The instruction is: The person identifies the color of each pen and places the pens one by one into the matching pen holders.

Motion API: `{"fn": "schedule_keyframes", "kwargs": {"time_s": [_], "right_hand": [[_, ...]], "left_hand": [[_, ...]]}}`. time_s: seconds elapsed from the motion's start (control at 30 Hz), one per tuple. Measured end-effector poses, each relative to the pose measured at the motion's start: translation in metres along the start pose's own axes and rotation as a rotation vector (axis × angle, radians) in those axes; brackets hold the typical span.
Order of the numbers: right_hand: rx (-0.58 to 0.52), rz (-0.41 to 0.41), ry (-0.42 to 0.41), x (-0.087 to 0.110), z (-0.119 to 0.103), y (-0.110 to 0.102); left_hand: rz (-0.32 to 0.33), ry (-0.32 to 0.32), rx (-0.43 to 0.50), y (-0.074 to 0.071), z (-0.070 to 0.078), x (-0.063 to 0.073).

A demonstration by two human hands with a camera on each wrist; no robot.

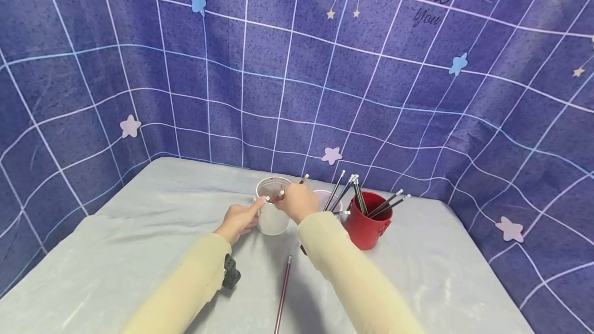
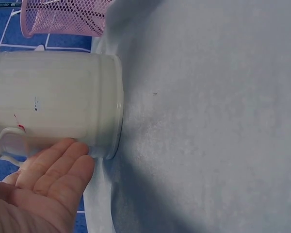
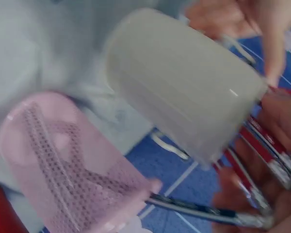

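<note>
A white cup (image 1: 273,219) with small side handles stands on the cloth. My left hand (image 1: 238,220) is at its left side; in the left wrist view the fairly straight fingers (image 2: 63,170) rest against its wall near a handle. The left thumb reaches up to the rim. Over the cup's mouth, my right hand (image 1: 298,201) holds several red pencils (image 3: 264,141) with silver ends, which show between its fingers in the right wrist view. Their lower ends are hidden by the cup and hand.
Right of the white cup stands a pink mesh cup (image 3: 68,155) with dark pencils in it. Farther right is a red bucket (image 1: 364,232) holding several dark pencils. A single dark red pencil (image 1: 283,293) lies on the cloth between my forearms. A patterned blue curtain (image 1: 297,66) hangs behind.
</note>
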State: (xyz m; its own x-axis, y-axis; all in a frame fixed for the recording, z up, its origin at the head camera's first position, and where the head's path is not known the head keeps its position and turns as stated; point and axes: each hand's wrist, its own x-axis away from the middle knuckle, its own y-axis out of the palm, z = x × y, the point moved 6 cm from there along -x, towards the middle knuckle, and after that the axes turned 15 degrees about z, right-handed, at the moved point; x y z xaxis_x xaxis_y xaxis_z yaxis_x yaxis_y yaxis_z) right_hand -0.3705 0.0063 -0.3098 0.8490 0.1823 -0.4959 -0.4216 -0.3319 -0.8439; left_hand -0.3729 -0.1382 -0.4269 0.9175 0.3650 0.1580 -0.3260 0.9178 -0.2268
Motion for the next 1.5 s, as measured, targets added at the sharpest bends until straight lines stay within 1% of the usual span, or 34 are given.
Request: {"fn": "schedule_keyframes", "kwargs": {"time_s": [0.07,0.13,0.2,0.27,0.4,0.47,0.63,0.73,0.87,0.93,1.03,1.13,1.17,1.23,1.33,1.5], "right_hand": [[0.03,0.027,-0.033,0.003,0.0,0.003],[0.019,0.059,-0.048,0.003,0.0,0.001],[-0.002,0.067,-0.044,0.001,0.001,-0.001],[-0.032,0.057,-0.033,-0.002,0.002,-0.004],[-0.087,0.002,-0.014,-0.003,0.004,-0.009],[-0.117,0.002,-0.035,-0.004,0.004,-0.014],[-0.173,0.041,-0.11,-0.001,0.006,-0.028],[-0.184,0.051,-0.127,0.004,0.01,-0.036],[-0.177,0.112,-0.162,0.011,0.016,-0.046],[-0.186,0.169,-0.207,0.017,0.018,-0.05],[-0.201,0.262,-0.295,0.03,0.021,-0.052],[-0.225,0.304,-0.349,0.045,0.023,-0.051],[-0.236,0.299,-0.354,0.051,0.025,-0.05],[-0.271,0.26,-0.355,0.061,0.028,-0.045],[-0.327,0.154,-0.322,0.08,0.037,-0.035],[-0.36,-0.022,-0.227,0.111,0.056,-0.016]], "left_hand": [[0.0,0.0,0.0,0.001,-0.001,0.0],[0.003,-0.002,-0.004,0.001,-0.001,-0.001],[0.006,-0.003,-0.007,0.001,-0.002,-0.001],[0.007,-0.005,-0.008,0.0,-0.001,-0.001],[0.002,-0.016,-0.009,0.001,-0.001,-0.002],[0.002,-0.017,-0.009,0.001,-0.001,-0.003],[0.003,-0.008,-0.001,0.001,0.001,-0.002],[-0.006,-0.008,0.004,0.001,0.001,-0.001],[-0.012,0.0,0.007,0.001,0.001,0.0],[-0.012,0.003,0.008,0.001,0.001,0.0],[-0.013,0.003,0.005,0.001,0.001,0.0],[-0.013,0.001,0.005,0.0,0.0,0.001],[-0.015,0.003,0.006,0.0,0.0,0.0],[-0.017,0.009,0.008,0.0,0.0,0.0],[-0.013,0.007,0.016,0.001,0.0,0.0],[-0.015,-0.001,0.026,0.001,-0.001,-0.001]]}}
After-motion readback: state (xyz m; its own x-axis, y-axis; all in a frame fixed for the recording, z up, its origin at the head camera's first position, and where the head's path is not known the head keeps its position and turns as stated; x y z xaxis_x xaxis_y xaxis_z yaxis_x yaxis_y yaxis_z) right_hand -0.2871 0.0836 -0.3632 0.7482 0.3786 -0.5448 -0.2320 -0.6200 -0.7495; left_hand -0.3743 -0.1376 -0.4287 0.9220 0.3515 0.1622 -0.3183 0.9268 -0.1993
